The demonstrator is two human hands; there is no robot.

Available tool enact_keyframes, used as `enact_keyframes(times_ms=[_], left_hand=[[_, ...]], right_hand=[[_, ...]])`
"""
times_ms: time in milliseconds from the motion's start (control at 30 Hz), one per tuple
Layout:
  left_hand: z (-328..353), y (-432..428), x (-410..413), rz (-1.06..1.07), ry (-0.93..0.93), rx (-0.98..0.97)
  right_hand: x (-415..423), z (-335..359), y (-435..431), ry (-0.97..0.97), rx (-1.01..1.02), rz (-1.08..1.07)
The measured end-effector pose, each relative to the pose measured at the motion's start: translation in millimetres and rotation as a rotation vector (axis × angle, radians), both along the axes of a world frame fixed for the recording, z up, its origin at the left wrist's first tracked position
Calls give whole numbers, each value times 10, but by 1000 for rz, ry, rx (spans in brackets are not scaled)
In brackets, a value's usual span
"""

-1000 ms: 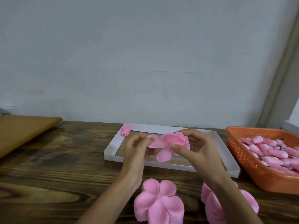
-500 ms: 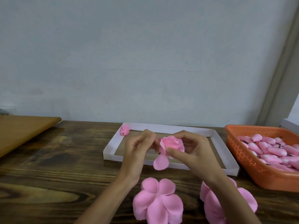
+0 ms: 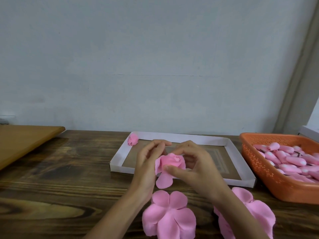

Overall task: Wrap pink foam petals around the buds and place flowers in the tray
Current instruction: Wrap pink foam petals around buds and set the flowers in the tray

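On the dark wooden table [image 3: 69, 187], contents listed from largest to smallest.

1. Board [image 3: 25, 144], tan wood, far left, overlapping the table edge. Not part of the job, as far as can be judged.
2. Tray [image 3: 119, 156], shallow white cardboard, centre, just behind the hands.
3. Basket [image 3: 259, 163], orange plastic with a perforated wall, right of the tray. It holds a large heap of buds [image 3: 293, 159], none of them wrapped, so most of the work remains.
4. Petal sheet [image 3: 170, 214], pink foam with five lobes, lying flat at the near edge. Unused.
5. Second petal sheet [image 3: 259, 213], to its right, partly hidden under the right forearm. Unused.
6. Left hand [image 3: 146, 163], fingers curled round the left side of item 8.
7. Right hand [image 3: 195, 166], thumb pressed on the front of the same item, fingers curled over its far side.
8. Flower [image 3: 170, 160], gripped between both hands above the tray's near rim. Most petals are closed around the bud, but a loose petal [image 3: 164, 181] hangs down (one at least, the others being hard to count). Wrapping looks nearly done. It is not yet placed.
9. Finished flower [image 3: 133, 141], small, in the tray's far left corner. It is the only one delivered.
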State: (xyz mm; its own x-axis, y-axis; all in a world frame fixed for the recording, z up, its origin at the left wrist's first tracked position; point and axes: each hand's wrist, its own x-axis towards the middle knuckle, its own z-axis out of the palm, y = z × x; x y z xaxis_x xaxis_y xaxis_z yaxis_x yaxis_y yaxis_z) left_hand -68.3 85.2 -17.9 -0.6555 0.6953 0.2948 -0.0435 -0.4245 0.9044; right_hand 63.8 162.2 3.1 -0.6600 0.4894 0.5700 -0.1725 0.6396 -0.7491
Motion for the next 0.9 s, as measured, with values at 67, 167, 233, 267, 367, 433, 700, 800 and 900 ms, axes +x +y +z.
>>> enact_keyframes(times_ms=[67, 167, 233, 267, 367, 433, 700, 800, 900], left_hand=[[-3, 33, 57, -69, -80, -51], [42, 7, 115, -195, -253, -50], [47, -19, 140, -240, -375, -64], [58, -12, 172, -276, -428, -71], [47, 0, 171, -244, -487, -60], [41, -1, 137, -191, -507, -50], [24, -7, 70, -236, -703, -1], [18, 0, -8, -154, -751, -12], [0, 0, -123, -111, -783, 8]], right_hand=[[-43, -38, -40, -33, 38, -16], [-68, -57, -87, -21, 98, -82], [-90, -67, -120, 10, 69, -123], [-108, -78, -138, 21, 49, -154], [-164, -139, -173, 36, 165, -305], [-186, -169, -205, 68, 267, -368], [-244, -240, -379, 57, 486, -486], [-211, -219, -368, 46, 451, -455], [-170, -208, -272, 8, 349, -467]])
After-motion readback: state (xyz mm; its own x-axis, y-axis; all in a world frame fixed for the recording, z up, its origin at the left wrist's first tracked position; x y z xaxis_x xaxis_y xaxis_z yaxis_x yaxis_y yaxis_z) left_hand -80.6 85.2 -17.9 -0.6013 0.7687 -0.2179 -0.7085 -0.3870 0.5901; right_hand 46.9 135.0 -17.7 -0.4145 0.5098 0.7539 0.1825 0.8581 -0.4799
